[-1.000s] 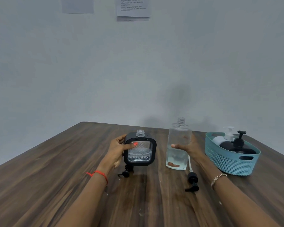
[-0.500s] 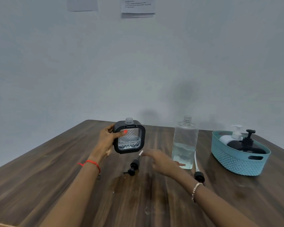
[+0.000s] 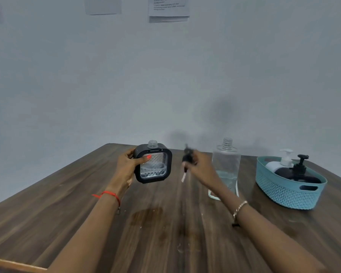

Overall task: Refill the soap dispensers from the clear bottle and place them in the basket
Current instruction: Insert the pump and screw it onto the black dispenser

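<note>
My left hand (image 3: 126, 168) grips a square black-framed soap dispenser (image 3: 153, 166) above the table, its neck uncapped and clear liquid in its lower part. My right hand (image 3: 200, 169) holds a black pump head (image 3: 187, 154) in the air beside it, blurred, its white tube hanging down. The clear bottle (image 3: 226, 166) stands uncapped to the right, partly filled. A teal basket (image 3: 287, 189) at the far right holds a white dispenser (image 3: 278, 164) and a black dispenser (image 3: 298, 172).
A wet patch (image 3: 146, 214) darkens the wooden table (image 3: 47, 213) in front of me. A white tube lies just behind the clear bottle's base. The table's near-left edge shows at the bottom corner. Papers hang on the grey wall behind.
My right hand left the clear bottle, reached to the pump lying on the table, picked it up and raised it. My left hand lifted the square dispenser off the table.
</note>
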The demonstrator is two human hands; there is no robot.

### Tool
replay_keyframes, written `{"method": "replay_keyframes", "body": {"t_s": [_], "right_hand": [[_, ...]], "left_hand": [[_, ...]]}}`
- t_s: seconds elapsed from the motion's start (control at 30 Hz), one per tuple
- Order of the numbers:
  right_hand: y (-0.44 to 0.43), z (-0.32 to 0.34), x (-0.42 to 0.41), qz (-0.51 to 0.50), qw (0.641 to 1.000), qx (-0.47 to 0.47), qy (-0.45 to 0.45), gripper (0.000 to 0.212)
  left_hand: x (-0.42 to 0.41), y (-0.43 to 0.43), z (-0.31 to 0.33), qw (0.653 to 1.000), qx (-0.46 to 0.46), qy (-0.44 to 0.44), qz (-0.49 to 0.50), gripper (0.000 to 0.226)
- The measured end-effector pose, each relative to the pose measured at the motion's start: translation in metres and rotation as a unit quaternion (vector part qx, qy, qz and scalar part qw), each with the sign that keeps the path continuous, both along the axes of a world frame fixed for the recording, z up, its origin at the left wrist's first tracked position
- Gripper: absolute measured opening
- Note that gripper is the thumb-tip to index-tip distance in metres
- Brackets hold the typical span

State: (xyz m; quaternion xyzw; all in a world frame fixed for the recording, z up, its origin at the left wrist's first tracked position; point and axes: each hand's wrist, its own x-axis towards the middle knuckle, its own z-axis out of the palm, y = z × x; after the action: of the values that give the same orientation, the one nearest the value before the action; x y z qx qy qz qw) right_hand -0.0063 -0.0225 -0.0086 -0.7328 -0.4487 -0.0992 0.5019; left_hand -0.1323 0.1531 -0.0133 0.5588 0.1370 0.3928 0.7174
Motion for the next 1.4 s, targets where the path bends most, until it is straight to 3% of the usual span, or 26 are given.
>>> {"method": "replay_keyframes", "body": {"t_s": [0.1,0.23,0.5,0.8,1.07,1.3,1.4], "right_hand": [[-0.01,0.047,0.004,-0.066,0.983,0.165,0.048,0.018],[-0.02,0.098,0.0,-0.046,0.971,0.235,-0.001,0.017],[-0.033,0.124,-0.022,-0.001,0.991,0.122,-0.06,0.012],[-0.045,0.119,-0.027,0.02,0.993,0.102,-0.049,0.012],[-0.041,0.08,-0.029,0.015,0.999,-0.021,-0.028,0.021],[-0.04,0.061,-0.029,-0.043,0.999,0.025,0.004,0.035],[-0.041,0.055,-0.033,-0.022,0.994,0.068,0.079,0.033]], "left_hand": [[0.004,-0.009,0.0,1.0,0.002,0.005,-0.016,0.045],[0.01,-0.027,-0.002,0.999,0.005,0.008,-0.046,0.043],[0.022,-0.058,-0.001,0.996,0.016,0.005,-0.089,0.038],[0.021,-0.073,-0.004,0.995,0.018,0.017,-0.096,0.042],[0.023,-0.081,0.002,0.992,0.014,-0.009,-0.123,0.033],[0.025,-0.084,0.009,0.991,0.035,-0.019,-0.127,0.034],[0.027,-0.086,0.007,0.992,0.029,-0.015,-0.126,0.033]]}}
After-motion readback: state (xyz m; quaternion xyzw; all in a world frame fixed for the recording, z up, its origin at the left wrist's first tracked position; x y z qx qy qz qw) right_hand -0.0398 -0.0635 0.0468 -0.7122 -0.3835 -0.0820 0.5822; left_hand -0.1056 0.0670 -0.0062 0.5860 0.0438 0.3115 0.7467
